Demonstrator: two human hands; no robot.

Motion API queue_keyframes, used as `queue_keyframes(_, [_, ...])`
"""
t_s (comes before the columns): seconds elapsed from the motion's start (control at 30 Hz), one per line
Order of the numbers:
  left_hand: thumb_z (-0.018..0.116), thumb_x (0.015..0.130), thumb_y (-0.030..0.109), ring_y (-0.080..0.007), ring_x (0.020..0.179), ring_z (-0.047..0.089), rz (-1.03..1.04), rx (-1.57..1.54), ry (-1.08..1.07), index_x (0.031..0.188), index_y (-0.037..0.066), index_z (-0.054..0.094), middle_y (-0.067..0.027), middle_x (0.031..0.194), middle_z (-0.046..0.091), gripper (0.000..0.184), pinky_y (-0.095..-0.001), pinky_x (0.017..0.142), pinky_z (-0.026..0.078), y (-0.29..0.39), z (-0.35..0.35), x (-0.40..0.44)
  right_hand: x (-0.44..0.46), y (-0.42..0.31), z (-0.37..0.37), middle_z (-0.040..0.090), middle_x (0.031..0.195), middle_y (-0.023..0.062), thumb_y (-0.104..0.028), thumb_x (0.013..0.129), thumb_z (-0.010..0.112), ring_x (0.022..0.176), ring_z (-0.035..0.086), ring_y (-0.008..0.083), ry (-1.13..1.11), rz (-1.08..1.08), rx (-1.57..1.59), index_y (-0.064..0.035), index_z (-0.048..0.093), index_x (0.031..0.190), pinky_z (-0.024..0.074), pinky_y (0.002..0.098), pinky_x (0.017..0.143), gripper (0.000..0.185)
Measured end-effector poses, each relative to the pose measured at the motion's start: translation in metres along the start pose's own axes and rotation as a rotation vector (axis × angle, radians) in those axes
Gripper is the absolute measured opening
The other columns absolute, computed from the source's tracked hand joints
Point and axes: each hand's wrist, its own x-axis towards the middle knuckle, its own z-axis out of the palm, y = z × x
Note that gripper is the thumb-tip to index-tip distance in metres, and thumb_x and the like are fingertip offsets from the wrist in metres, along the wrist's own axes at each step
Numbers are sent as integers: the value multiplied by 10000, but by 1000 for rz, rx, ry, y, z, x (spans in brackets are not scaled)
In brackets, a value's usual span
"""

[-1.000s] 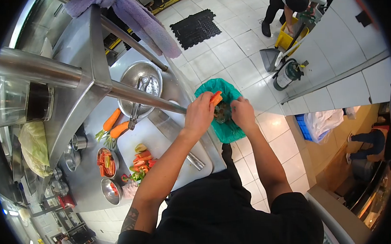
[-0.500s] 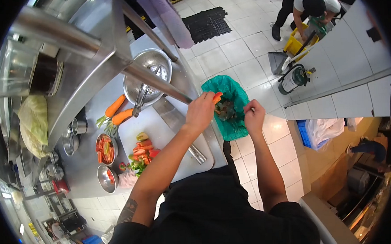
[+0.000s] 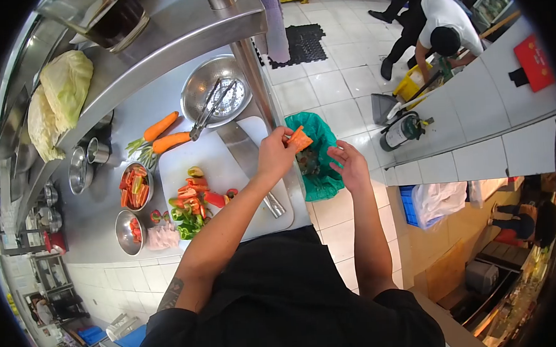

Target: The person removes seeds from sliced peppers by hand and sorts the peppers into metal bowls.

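My left hand (image 3: 277,154) pinches a piece of red pepper (image 3: 300,139) over the near side of a bin lined with a green bag (image 3: 322,182). Scraps (image 3: 307,162) lie inside the bin. Above the bin's right side, my right hand (image 3: 352,164) is open, fingers spread, with nothing in it. To the left is a white cutting board (image 3: 227,170), partly behind my left forearm. On it rest a broad-bladed knife (image 3: 244,151), cut red pepper (image 3: 191,194) and green pepper pieces (image 3: 189,223).
Two carrots (image 3: 171,142) and a perforated metal bowl (image 3: 192,93) with tongs (image 3: 210,111) sit behind the board. Bowls of cut pepper (image 3: 135,187) stand left. A steel shelf (image 3: 176,37) overhangs the counter. A person (image 3: 443,20) bends over a yellow bucket (image 3: 407,88).
My right hand has gone from curled fingers to spread ones. My left hand still holds the pepper piece, now turned to show more of it. The camera view has shifted.
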Motion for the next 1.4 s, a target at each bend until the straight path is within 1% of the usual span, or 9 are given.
queue_keyframes(0.33, [657,825,14,-182,691,660,-16,-10,1,1048,-7,660,-113,794,678,224,-301,670,535,-8,-6,-23,42,54,-5,613,810,12,-93,874,740,861,633,185,201,-15,50,-135,546,889,487,384,795,199])
queue_keyframes(0.43, [658,842,22,-181,692,665,-53,-46,14,1063,-8,657,-113,809,687,224,-304,670,534,-11,-7,-29,78,88,-27,613,838,28,-24,843,694,830,619,162,258,63,81,-105,609,1136,504,386,765,316])
queue_keyframes(0.53, [655,853,27,-187,700,675,-86,-16,-5,1078,-7,655,-111,823,694,228,-310,671,535,-6,-11,-33,99,113,-52,505,1337,131,63,811,617,988,606,265,133,385,-137,-306,12,1638,379,696,1032,1090])
queue_keyframes(0.6, [648,840,18,-251,718,689,-80,-11,6,1065,-1,653,-142,827,700,226,-357,681,543,-2,-10,-28,106,114,-64,493,1366,139,64,814,622,977,610,274,137,333,-233,-326,-13,1634,314,744,1039,1108])
queue_keyframes(0.83, [645,863,66,-374,817,699,-77,90,10,1106,32,656,-180,894,707,245,-436,716,555,-9,-5,-20,63,86,-26,628,728,20,-9,824,747,751,654,140,213,-382,-481,26,624,1048,460,260,657,258])
queue_keyframes(1.0, [655,850,142,-321,998,662,331,307,-210,1093,118,713,-111,1021,688,251,-442,826,535,-4,22,-29,-18,42,43,631,1140,146,-42,911,639,1031,645,219,-246,-22,160,3,414,1448,551,347,846,584])
queue_keyframes(1.07, [652,845,135,-312,1031,651,419,269,-243,1092,114,714,-103,1031,679,255,-420,843,529,16,35,-44,65,109,-75,517,1364,196,-69,947,556,1228,565,294,91,3,-166,-46,205,1569,534,446,963,715])
queue_keyframes(1.1, [653,852,136,-317,1025,651,484,301,-203,1099,102,708,-105,1026,680,255,-414,844,527,22,34,-43,50,91,-81,606,1247,145,-138,937,640,1181,594,344,315,57,5,-26,494,1348,531,490,965,450])
queue_keyframes(1.4, [624,901,52,-160,826,681,-101,-267,487,1080,1,661,-98,898,690,190,-326,739,553,-56,-146,-81,-31,54,-35,659,1200,98,-192,970,648,1034,641,222,79,47,-529,-69,555,1342,525,351,877,403])
